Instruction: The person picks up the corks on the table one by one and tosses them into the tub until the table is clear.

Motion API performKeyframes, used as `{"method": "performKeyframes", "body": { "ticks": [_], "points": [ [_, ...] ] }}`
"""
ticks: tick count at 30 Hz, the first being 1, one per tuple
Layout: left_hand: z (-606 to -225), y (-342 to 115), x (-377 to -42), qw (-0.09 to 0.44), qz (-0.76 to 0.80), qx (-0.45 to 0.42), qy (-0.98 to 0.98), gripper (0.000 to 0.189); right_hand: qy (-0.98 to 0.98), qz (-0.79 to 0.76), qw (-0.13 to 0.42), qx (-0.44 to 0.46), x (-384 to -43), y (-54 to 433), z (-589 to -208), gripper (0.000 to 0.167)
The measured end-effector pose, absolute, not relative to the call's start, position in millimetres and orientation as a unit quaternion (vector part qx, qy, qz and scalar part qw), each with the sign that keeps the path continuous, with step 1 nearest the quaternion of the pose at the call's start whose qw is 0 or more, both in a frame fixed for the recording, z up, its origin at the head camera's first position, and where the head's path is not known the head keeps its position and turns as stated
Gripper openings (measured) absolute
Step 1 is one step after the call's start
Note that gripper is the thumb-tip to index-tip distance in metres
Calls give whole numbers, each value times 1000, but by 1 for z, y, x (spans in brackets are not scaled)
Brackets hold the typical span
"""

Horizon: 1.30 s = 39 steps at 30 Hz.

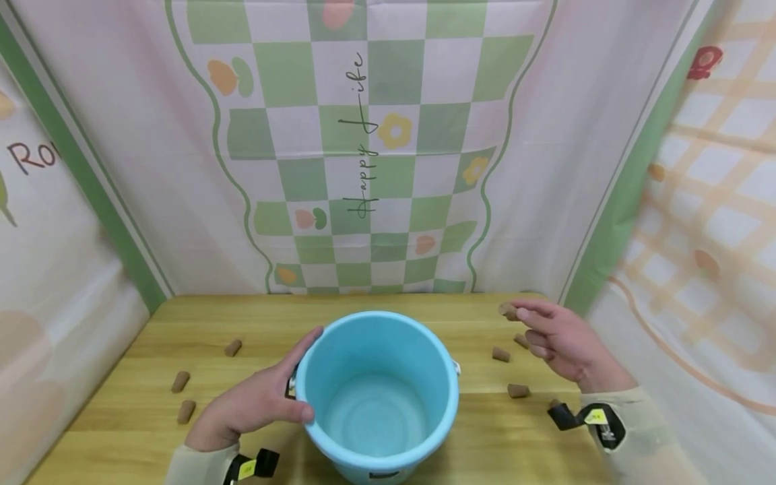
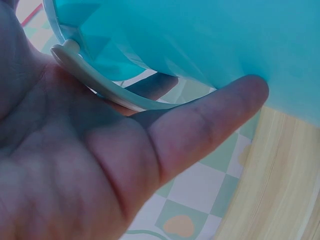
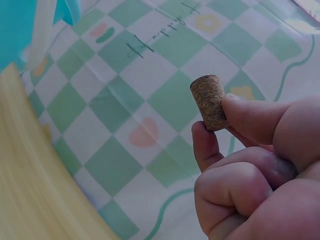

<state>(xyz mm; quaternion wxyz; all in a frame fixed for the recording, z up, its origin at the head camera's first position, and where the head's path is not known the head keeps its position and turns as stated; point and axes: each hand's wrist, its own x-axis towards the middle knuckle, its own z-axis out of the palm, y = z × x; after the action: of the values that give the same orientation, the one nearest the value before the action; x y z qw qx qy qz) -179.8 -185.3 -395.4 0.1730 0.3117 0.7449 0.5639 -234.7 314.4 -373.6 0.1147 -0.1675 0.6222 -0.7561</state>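
In the head view, a blue bucket (image 1: 377, 364) is held at its side by the left hand (image 1: 257, 404), the thumb laid at the rim. A cork (image 1: 506, 311) is pinched between thumb and finger by the right hand (image 1: 560, 337). Loose corks (image 1: 518, 391) are scattered on the wooden surface (image 1: 485, 431) near the right hand; three more are seen left of the left hand. In the left wrist view, the bucket's wall is touched by an outstretched finger (image 2: 210, 115). In the right wrist view, the cork is gripped at the fingertips.
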Motion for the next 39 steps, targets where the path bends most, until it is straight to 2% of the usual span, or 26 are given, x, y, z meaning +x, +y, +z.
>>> {"method": "performKeyframes", "body": {
  "ticks": [11,17,39],
  "points": [
    [-396,-184,-180,180,568,312,740,109,628,-737,126,-217,-224,283,-364,29],
    [-396,-184,-181,176,564,309,746,109,613,-737,152,-242,-217,269,-358,30],
    [-396,-184,-179,184,578,322,727,107,637,-703,195,-250,-207,231,-356,24]
  ]
}}
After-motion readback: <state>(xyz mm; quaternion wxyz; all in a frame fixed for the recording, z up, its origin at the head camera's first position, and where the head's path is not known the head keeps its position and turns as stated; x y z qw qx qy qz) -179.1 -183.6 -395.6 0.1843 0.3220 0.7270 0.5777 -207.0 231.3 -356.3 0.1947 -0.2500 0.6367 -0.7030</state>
